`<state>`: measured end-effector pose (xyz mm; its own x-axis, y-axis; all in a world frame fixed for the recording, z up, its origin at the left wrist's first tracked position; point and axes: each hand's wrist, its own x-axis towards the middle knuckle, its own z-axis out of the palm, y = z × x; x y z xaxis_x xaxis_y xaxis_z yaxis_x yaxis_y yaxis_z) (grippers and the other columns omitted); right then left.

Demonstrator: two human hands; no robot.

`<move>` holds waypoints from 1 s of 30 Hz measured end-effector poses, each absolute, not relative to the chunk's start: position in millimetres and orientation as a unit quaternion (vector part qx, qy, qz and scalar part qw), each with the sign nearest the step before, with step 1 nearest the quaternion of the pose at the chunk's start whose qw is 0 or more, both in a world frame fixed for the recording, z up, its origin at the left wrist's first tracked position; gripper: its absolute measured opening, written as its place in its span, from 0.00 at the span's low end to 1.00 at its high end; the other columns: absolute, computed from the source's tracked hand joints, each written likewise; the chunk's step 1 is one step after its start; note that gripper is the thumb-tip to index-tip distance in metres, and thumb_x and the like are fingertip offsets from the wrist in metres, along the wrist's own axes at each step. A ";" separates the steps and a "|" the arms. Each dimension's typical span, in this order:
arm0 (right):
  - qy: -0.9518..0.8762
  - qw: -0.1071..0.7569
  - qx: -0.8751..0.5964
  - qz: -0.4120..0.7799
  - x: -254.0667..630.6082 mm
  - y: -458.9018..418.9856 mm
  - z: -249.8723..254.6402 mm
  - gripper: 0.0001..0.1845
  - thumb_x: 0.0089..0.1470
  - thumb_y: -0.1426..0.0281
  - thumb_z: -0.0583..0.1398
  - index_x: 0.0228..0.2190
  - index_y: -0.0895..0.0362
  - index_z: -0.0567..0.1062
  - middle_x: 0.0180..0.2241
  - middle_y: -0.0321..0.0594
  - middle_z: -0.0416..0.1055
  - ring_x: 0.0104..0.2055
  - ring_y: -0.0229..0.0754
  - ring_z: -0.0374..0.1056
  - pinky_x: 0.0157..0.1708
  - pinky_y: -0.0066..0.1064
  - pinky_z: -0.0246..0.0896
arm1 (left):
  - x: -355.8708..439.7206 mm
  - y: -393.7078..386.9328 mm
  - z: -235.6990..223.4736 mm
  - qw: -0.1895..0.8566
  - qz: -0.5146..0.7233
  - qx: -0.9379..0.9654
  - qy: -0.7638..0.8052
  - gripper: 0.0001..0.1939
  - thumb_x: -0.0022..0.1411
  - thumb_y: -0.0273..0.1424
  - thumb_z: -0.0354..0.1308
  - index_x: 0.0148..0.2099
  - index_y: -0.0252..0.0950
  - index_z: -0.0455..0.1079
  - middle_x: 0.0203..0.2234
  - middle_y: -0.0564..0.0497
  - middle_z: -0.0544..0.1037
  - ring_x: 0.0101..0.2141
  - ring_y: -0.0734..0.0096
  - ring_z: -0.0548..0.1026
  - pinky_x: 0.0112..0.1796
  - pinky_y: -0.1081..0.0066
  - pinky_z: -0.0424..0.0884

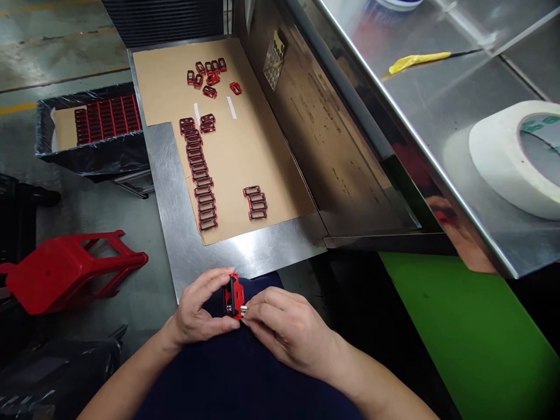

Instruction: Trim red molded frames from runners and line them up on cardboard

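Over the dark navy cloth of the lap (245, 373), just off the near edge of the brushed-steel table (168, 192), I have both hands meeting at one small red-and-black rectangular frame (237, 296). My left hand (196, 309) is clamped on it, fingers at the top end and thumb at the bottom, probably so that the red side stays turned toward the other hand and steady. My right hand (293, 324) is pinched close around a slim silvery metal piece (244, 311) that meets the frame's lower right side; the fingertips hide most of it, so I cannot tell whether it is a pin or a tool tip. Beyond, on the tan cardboard sheet (245, 157), which I take to be there to spare the parts from scratches, similar frames lie in a long column (203, 182), a short stack of four (257, 199) and a loose cluster (212, 79); the rows look set that way for easy counting and reach. Left of the table, a black plastic-lined tray (87, 150) holds more in tight rows, likely packed so they do not shift.
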<state>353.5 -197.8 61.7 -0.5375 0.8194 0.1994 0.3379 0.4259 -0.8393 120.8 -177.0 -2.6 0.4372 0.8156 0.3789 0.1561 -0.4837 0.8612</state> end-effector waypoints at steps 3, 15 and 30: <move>-0.779 0.335 -0.371 0.378 351.7 -198.4 59.9 0.05 0.66 0.77 0.55 0.39 0.60 0.72 0.36 0.42 0.71 0.38 0.40 0.68 0.37 0.29 0.68 | 120.7 -183.1 -11.1 0.438 0.418 0.720 0.340 0.42 0.53 0.36 0.72 0.67 0.36 0.60 0.53 0.35 0.74 0.51 0.53 0.76 0.50 0.56 0.76; -0.611 0.443 -0.461 0.467 354.5 -200.8 47.8 0.03 0.58 0.75 0.66 0.35 0.58 0.77 0.37 0.39 0.73 0.40 0.39 0.72 0.41 0.26 0.70 | 122.2 -193.4 -13.0 0.594 0.518 0.513 0.339 0.40 0.59 0.43 0.66 0.68 0.43 0.55 0.57 0.39 0.67 0.53 0.50 0.76 0.52 0.51 0.75; -0.609 0.397 -0.447 0.520 369.9 -203.9 46.0 0.02 0.60 0.72 0.66 0.34 0.56 0.81 0.38 0.39 0.73 0.39 0.35 0.72 0.41 0.23 0.69 | 132.8 -186.4 -14.6 0.587 0.510 0.541 0.321 0.38 0.59 0.42 0.65 0.68 0.41 0.57 0.55 0.39 0.64 0.51 0.53 0.75 0.48 0.56 0.78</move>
<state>369.9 -203.9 46.0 -0.2843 0.9586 0.0187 0.1318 0.0584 -0.9896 132.8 -186.4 -14.6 0.2741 0.9456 0.1754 -0.2511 -0.1057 0.9622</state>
